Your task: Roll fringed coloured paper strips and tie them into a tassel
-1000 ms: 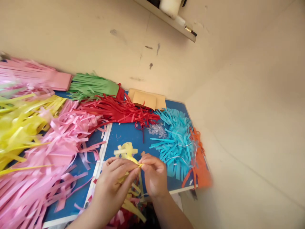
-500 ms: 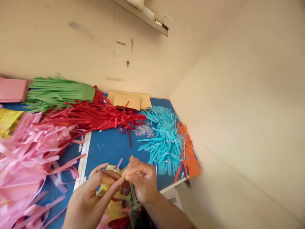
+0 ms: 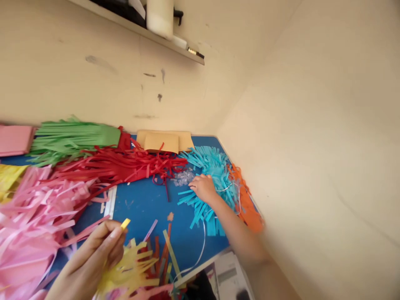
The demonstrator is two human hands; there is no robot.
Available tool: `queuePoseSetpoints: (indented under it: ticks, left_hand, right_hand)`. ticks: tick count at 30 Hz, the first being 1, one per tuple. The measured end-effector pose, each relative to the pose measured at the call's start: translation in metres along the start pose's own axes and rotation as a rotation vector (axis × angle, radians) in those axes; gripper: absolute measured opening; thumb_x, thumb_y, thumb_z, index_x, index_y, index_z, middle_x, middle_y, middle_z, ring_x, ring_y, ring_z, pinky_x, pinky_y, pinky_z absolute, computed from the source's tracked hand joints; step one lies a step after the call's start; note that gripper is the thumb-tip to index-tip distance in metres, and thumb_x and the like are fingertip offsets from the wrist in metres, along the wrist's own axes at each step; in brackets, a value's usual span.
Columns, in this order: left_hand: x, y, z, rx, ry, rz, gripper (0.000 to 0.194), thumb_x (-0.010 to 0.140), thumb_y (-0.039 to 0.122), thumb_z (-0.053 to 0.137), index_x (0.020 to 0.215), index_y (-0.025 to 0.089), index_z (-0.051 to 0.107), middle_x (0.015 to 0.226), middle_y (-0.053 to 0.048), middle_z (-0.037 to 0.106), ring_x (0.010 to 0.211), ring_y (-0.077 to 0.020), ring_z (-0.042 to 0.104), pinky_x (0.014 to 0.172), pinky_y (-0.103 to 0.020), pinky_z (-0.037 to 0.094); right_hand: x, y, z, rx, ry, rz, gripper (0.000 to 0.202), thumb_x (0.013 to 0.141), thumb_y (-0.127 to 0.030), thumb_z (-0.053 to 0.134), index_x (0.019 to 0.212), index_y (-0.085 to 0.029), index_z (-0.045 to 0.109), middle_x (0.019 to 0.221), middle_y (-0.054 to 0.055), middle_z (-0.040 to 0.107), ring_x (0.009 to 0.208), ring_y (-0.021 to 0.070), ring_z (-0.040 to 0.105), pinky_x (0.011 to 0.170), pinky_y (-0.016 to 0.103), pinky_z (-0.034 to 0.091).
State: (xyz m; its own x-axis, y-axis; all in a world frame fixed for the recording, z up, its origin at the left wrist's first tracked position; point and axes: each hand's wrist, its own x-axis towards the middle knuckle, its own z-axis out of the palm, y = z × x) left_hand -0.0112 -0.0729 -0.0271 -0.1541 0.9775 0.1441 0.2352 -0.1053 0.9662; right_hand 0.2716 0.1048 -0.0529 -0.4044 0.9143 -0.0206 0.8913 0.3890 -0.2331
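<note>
My left hand (image 3: pixel 101 248) is at the lower left, thumb and fingers pinched on a small yellow paper strip (image 3: pixel 125 224) that sticks up from the fingertips. Beneath and beside it lies yellow fringed paper (image 3: pixel 129 266). My right hand (image 3: pixel 203 187) reaches over the left edge of the blue fringed paper (image 3: pixel 217 164). Its bent fingertips are at the edge of a small pile of clear bits (image 3: pixel 183 178); whether they grip any cannot be made out. A white string (image 3: pixel 203 246) runs from the blue fringe down to the table's front edge.
Red (image 3: pixel 118 164), green (image 3: pixel 75 135) and pink fringed paper (image 3: pixel 34 225) cover the left and back of the blue table (image 3: pixel 140 204). Folded tan paper (image 3: pixel 161 141) lies by the wall, orange paper (image 3: pixel 250 212) at the right edge. A shelf (image 3: pixel 134 29) hangs above.
My hands have parted. The right hand has moved up and right to the clear bits; the left has moved left and slightly down with the yellow strip. The camera view has shifted.
</note>
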Motion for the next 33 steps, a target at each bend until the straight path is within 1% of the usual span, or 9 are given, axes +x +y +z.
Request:
queuePoseSetpoints:
  ticks: [3, 6, 9, 12, 15, 19, 21, 28, 33]
  left_hand:
    - [-0.001, 0.006, 0.004, -0.111, -0.053, -0.204, 0.039, 0.088, 0.058, 0.052, 0.074, 0.022, 0.058, 0.052, 0.005, 0.041, 0.043, -0.0090, 0.037, 0.037, -0.021, 0.036]
    - [0.001, 0.009, 0.005, 0.047, -0.052, -0.146, 0.041, 0.085, 0.060, 0.056, 0.078, 0.021, 0.064, 0.052, 0.005, 0.045, 0.044, -0.0088, 0.040, 0.039, -0.020, 0.036]
    - [0.003, 0.012, 0.010, 0.173, -0.069, 0.000, 0.039, 0.085, 0.057, 0.058, 0.079, 0.021, 0.071, 0.059, 0.001, 0.062, 0.050, -0.0114, 0.056, 0.048, -0.021, 0.046]
    - [0.002, 0.013, 0.015, 0.221, -0.020, 0.085, 0.033, 0.084, 0.054, 0.062, 0.078, 0.024, 0.075, 0.071, -0.001, 0.073, 0.061, -0.0138, 0.066, 0.058, -0.021, 0.052]
    - [-0.001, 0.013, 0.017, 0.234, 0.004, 0.101, 0.031, 0.082, 0.054, 0.065, 0.078, 0.025, 0.076, 0.073, 0.000, 0.075, 0.064, -0.0141, 0.069, 0.060, -0.021, 0.053]
    - [-0.004, 0.012, 0.016, 0.240, -0.003, 0.102, 0.028, 0.083, 0.050, 0.066, 0.076, 0.025, 0.075, 0.071, 0.000, 0.074, 0.062, -0.0129, 0.068, 0.059, -0.020, 0.052]
    - [-0.005, 0.013, 0.015, 0.246, -0.007, 0.117, 0.026, 0.084, 0.048, 0.065, 0.076, 0.024, 0.075, 0.069, 0.001, 0.073, 0.061, -0.0121, 0.067, 0.057, -0.019, 0.051]
    - [-0.004, 0.020, 0.014, 0.328, -0.049, 0.264, 0.014, 0.085, 0.032, 0.065, 0.076, 0.024, 0.073, 0.070, 0.003, 0.072, 0.061, -0.0088, 0.067, 0.057, -0.015, 0.050]
    - [-0.003, 0.026, 0.016, 0.382, -0.065, 0.352, 0.012, 0.086, 0.024, 0.062, 0.078, 0.023, 0.072, 0.070, 0.003, 0.070, 0.061, -0.0075, 0.066, 0.059, -0.014, 0.050]
  right_hand:
    - [-0.005, -0.013, -0.007, 0.011, 0.021, -0.005, 0.015, 0.088, -0.015, 0.066, 0.085, -0.022, 0.078, 0.096, 0.008, 0.071, 0.100, 0.0255, 0.057, 0.090, 0.040, 0.035]
    - [-0.022, -0.040, -0.018, 0.117, 0.093, -0.037, 0.013, 0.090, -0.016, 0.065, 0.094, -0.022, 0.076, 0.108, 0.008, 0.070, 0.105, 0.0237, 0.058, 0.096, 0.040, 0.035]
    - [-0.048, -0.082, -0.016, 0.618, 0.158, -0.172, 0.008, 0.089, -0.022, 0.068, 0.094, -0.024, 0.074, 0.099, 0.002, 0.071, 0.095, 0.0176, 0.064, 0.092, 0.033, 0.043]
    - [-0.070, -0.120, 0.003, 1.155, 0.186, -0.174, 0.006, 0.083, -0.030, 0.074, 0.084, -0.025, 0.076, 0.086, 0.002, 0.072, 0.084, 0.0172, 0.066, 0.081, 0.030, 0.050]
    - [-0.082, -0.138, 0.020, 1.413, 0.137, -0.075, 0.007, 0.080, -0.030, 0.076, 0.082, -0.025, 0.078, 0.088, 0.002, 0.072, 0.083, 0.0174, 0.066, 0.079, 0.029, 0.051]
    - [-0.087, -0.141, 0.026, 1.643, 0.048, 0.045, 0.014, 0.075, -0.028, 0.077, 0.088, -0.023, 0.074, 0.083, -0.001, 0.071, 0.075, 0.0143, 0.064, 0.075, 0.027, 0.052]
    - [-0.089, -0.140, 0.026, 1.668, 0.053, 0.061, 0.017, 0.074, -0.026, 0.078, 0.089, -0.022, 0.071, 0.081, -0.001, 0.070, 0.075, 0.0138, 0.064, 0.076, 0.026, 0.051]
    - [-0.094, -0.141, 0.025, 1.482, 0.153, 0.036, 0.012, 0.076, -0.021, 0.073, 0.087, -0.021, 0.069, 0.080, -0.001, 0.069, 0.074, 0.0139, 0.063, 0.074, 0.025, 0.051]
    - [-0.099, -0.141, 0.019, 1.261, 0.236, -0.062, 0.007, 0.082, -0.020, 0.068, 0.088, -0.022, 0.068, 0.086, 0.001, 0.069, 0.083, 0.0161, 0.063, 0.081, 0.028, 0.048]
